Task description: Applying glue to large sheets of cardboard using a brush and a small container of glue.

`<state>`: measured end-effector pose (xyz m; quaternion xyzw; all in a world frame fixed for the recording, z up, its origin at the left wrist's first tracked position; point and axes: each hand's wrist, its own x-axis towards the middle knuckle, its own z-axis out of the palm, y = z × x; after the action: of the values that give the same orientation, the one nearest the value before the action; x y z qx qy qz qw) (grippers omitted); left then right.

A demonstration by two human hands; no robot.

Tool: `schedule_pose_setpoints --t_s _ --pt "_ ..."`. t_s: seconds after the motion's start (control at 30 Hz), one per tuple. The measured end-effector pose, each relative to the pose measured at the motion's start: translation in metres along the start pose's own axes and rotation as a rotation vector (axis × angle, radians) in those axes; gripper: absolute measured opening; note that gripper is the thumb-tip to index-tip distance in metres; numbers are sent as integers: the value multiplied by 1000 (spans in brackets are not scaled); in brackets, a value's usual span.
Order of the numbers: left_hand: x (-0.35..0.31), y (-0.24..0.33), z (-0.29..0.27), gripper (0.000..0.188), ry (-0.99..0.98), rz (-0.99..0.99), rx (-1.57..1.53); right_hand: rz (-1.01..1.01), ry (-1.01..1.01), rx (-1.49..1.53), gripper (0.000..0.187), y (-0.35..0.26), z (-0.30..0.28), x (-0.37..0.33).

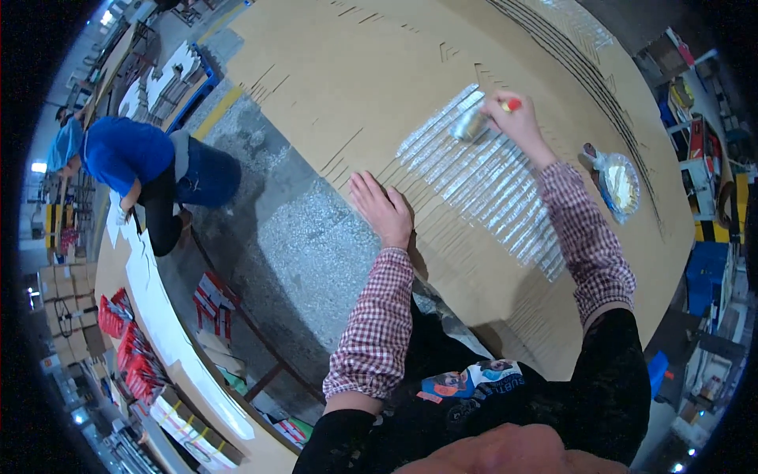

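My right hand (pixel 517 126) is closed around the handle of a brush (pixel 468 127), which has a red handle end and a pale head smeared by motion. The brush head is over the upper end of a block of narrow strips (pixel 489 186) with a shiny, whitish wet coating. These strips lie side by side on a large brown board surface (pixel 355 71). Near the board's left edge, my left hand (pixel 384 212) rests flat with its fingers stretched out, beside uncoated brown strips. A plastic-lined tub (pixel 620 186) of pale, creamy stuff stands to the right of my right forearm.
Long dark strips (pixel 584 71) run along the board's far right. Left of the board is grey floor, where a person in blue (pixel 130 154) bends beside a blue barrel (pixel 209 174). Red packets (pixel 134 355) and boxes line a curved table at the left. Shelving stands at the right.
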<state>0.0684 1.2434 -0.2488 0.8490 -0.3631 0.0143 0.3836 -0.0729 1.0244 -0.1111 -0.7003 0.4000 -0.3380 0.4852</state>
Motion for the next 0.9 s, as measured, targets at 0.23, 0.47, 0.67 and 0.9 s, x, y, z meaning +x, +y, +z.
schedule_pose_setpoints --t_s 0.23,0.47,0.67,0.9 --pt "1 -3 -5 60 69 -3 -48 -51 -58 -257 20 -26 -10 -30" --pt "-1 -3 -4 58 47 25 -14 110 -26 -121 19 -1 -24 -29" --pt "-1 -3 -2 59 19 23 -12 -7 17 -96 20 -15 -49 11" --pt "1 0 0 58 18 20 -21 40 44 24 18 9 -30 71"
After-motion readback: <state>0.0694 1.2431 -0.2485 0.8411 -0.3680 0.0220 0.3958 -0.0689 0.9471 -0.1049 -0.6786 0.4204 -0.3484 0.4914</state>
